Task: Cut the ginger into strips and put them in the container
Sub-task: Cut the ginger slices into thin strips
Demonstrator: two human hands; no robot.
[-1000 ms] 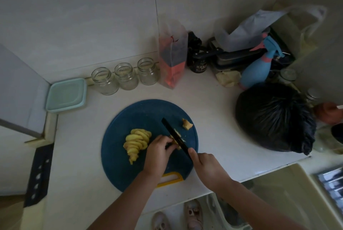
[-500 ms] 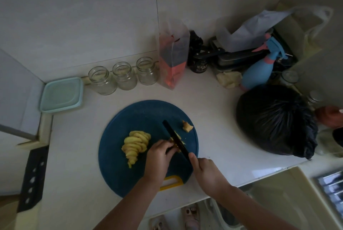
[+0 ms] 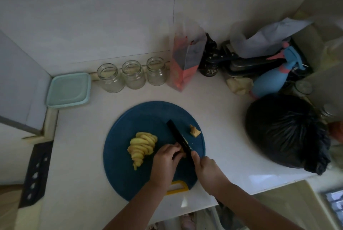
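Black knife (image 3: 177, 135) is held at the handle by the right hand (image 3: 207, 172), with the fingers wrapped round it and one finger reaching forward onto the blade. The blade points up and left, low over the blue board (image 3: 128, 181). The left hand (image 3: 165, 161) curls its fingertips onto a ginger piece (image 3: 182, 152) against the blade's left side; the piece is mostly hidden. A fanned pile of slices (image 3: 143, 146) lies on the board just left of that hand. An offcut (image 3: 194, 131) lies right of the blade, apart from it. The board rests on the white counter (image 3: 83, 155). A teal lidded container (image 3: 68, 90) sits at the far left corner, well apart from the board. Three jars (image 3: 133, 76) stand along the wall. A black bag (image 3: 285, 133) lies to the right.
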